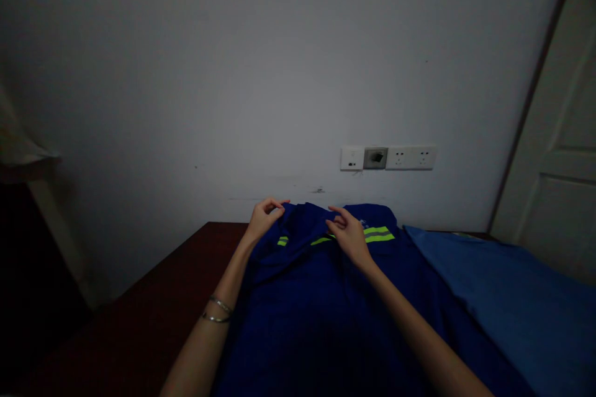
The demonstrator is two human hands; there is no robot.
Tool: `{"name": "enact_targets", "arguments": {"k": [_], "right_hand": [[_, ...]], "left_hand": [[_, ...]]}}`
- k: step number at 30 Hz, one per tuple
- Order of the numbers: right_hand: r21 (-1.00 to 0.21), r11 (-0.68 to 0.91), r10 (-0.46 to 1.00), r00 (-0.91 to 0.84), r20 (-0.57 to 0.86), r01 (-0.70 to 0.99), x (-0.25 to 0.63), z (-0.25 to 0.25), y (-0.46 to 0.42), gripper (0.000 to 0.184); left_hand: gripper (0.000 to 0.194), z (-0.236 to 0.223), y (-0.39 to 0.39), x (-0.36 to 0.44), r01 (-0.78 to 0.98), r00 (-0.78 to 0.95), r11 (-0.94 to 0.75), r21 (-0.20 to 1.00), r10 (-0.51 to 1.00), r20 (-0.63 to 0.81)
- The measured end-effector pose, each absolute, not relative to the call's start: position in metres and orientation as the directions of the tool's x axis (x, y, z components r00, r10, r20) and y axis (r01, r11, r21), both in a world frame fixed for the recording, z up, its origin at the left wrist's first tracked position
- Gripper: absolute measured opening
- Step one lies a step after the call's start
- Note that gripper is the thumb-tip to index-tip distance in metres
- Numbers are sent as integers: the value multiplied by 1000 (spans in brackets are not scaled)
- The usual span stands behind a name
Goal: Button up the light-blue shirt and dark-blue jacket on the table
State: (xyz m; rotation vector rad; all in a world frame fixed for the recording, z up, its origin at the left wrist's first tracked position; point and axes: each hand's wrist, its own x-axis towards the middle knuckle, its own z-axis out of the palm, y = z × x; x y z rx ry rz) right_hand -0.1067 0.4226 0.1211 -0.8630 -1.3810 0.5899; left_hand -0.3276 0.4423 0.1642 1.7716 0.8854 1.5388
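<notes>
A dark blue work jacket with yellow-green and grey reflective strips lies spread before me, its far edge raised in folds. At that edge my left hand pinches the cloth between thumb and fingers. My right hand is at the folds just right of it, beside a reflective strip. Its index finger sticks out, while the thumb and other fingers are curled together on the cloth. The jacket's near part is in deep shadow.
The jacket lies on a dark red-brown table against a pale wall. To the right lies a lighter blue cloth. Wall sockets are above the table's back edge. A panelled door stands at the right.
</notes>
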Motion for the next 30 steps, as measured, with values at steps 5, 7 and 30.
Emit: {"name": "enact_targets", "arguments": {"k": [5,7,30], "right_hand": [[-660,687,686,29,727,305,-118,134,413,30],[-637,698,672,7,740,328,-122,136,412,25],[-728,676,730,35,683,116,-132,126,415,22]], "left_hand": [[21,157,441,-308,-129,111,-519,845,839,533],[23,154,443,-303,-210,114,-489,847,848,518],[14,152,434,-288,445,248,-738,508,646,722]]}}
